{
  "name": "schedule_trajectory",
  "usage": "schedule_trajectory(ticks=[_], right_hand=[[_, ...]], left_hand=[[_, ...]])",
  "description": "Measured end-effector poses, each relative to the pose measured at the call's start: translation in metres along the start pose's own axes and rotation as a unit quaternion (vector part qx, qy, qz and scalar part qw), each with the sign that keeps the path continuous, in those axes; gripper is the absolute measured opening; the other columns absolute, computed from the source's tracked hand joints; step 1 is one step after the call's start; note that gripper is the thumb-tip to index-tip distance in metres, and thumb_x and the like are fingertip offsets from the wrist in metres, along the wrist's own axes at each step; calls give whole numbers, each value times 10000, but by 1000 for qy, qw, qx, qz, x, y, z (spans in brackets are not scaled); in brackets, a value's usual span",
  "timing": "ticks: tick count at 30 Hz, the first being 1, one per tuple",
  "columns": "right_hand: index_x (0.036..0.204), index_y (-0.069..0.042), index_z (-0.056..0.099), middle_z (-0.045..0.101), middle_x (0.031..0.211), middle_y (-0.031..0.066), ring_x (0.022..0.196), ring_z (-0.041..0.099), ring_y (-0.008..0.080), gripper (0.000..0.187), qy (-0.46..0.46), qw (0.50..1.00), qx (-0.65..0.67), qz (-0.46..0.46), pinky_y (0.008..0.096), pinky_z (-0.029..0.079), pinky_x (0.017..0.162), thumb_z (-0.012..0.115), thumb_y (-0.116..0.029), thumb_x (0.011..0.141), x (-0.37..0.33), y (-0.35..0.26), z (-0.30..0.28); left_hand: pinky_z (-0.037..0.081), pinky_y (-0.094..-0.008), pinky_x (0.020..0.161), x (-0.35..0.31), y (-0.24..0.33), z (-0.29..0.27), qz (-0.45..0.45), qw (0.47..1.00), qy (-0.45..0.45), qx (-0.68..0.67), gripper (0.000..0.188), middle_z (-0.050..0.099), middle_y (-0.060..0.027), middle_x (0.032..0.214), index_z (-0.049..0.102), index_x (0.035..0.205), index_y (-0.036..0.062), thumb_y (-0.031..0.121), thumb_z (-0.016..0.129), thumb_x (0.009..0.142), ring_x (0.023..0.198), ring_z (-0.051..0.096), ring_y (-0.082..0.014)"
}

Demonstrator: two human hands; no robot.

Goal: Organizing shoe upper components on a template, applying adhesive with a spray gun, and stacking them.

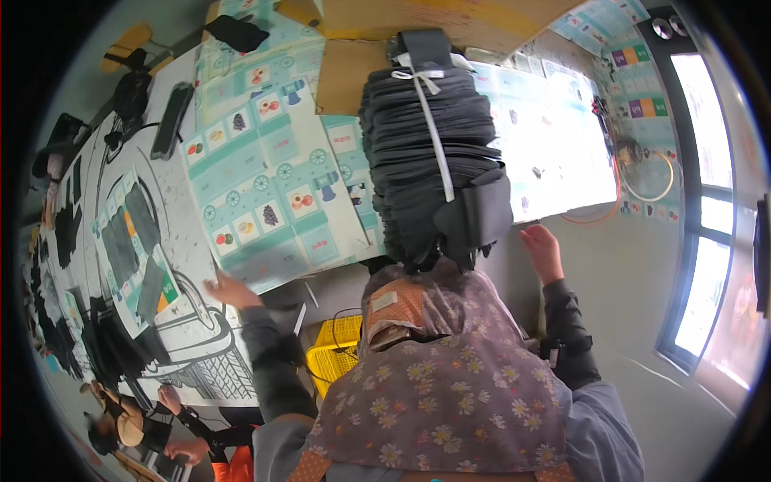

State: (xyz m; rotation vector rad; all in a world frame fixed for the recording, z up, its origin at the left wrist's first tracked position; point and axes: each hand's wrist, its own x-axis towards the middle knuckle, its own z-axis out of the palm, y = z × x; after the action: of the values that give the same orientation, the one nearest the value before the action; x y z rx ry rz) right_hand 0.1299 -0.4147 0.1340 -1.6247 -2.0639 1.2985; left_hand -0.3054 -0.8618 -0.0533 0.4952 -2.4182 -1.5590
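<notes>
A tall bundle of dark grey fabric pieces [426,128] lies on the table in front of me, its upper layers bound with a white tie [434,145] knotted in a bow near the far end. At its near right corner a folded dark piece [478,213] droops over the table's edge. My left hand [234,290] is beside the front edge of the printed sheet, to the left of the bundle, fingers stretched out and holding nothing. To the bundle's right, my right hand [544,252] is raised near the table edge, empty, its fingers loosely extended. Neither hand touches the bundle.
Fruit-printed sheets [277,181] cover the tabletop, with cardboard [345,76] behind. A yellow plastic basket [333,351] stands below the table. On the left, another table [217,353] holds more dark pieces [120,345]. Another person [128,422] is at lower left.
</notes>
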Motion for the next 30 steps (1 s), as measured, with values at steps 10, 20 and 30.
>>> schedule_trajectory(ticks=[10,20,30], right_hand=[[1024,-25,554,578,941,118,824,546,240,270,43,970,-51,-234,319,453,735,679,-194,855,29,-57,34],[1117,-20,583,626,1041,130,899,621,234,308,-203,949,22,-240,334,504,743,647,-205,879,48,2,-46],[995,-14,633,657,966,127,789,648,232,216,-253,957,-22,-143,332,516,721,651,-193,874,92,102,-139]], left_hand=[[473,-353,836,-245,256,39,347,783,-511,-69,230,646,-132,1003,624,1088,34,65,624,860,908,615,-264],[365,-416,1059,-329,295,78,501,685,-498,177,651,483,-166,1361,516,1313,91,269,755,735,1301,404,-352],[402,-311,940,-305,245,73,85,927,-360,59,303,579,-143,1170,605,1101,-24,167,446,928,1080,543,-228]])
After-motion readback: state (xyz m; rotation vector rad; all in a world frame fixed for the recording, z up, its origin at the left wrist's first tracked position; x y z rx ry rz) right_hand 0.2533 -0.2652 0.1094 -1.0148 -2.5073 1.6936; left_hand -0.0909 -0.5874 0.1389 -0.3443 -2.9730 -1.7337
